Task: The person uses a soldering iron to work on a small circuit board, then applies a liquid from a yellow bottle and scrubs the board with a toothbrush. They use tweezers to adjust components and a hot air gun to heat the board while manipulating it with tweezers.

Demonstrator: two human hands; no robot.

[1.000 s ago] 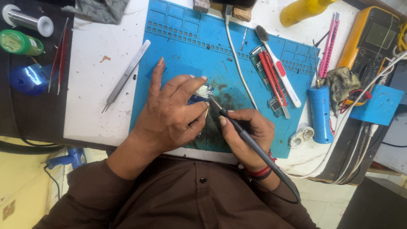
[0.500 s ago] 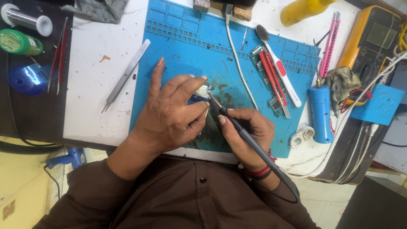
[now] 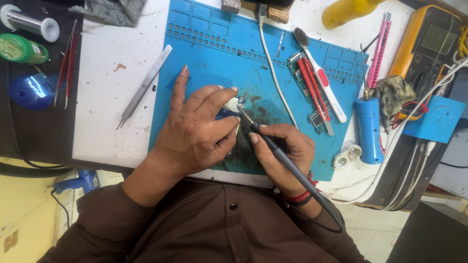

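On the blue mat (image 3: 214, 44) that covers the middle of the worktop (image 3: 112, 97), the person's left hand (image 3: 195, 131) lies curled over a small circuit board (image 3: 234, 104), fingers pinning it down, index finger stretched out. Just beside it, the right hand (image 3: 280, 151) is closed pen-style around a dark soldering iron (image 3: 282, 158), its tip touching the board. Steel tweezers (image 3: 145, 86) lie left of the mat; a white brush (image 3: 319, 78) and a blue cylinder tool (image 3: 369, 127) lie to the right.
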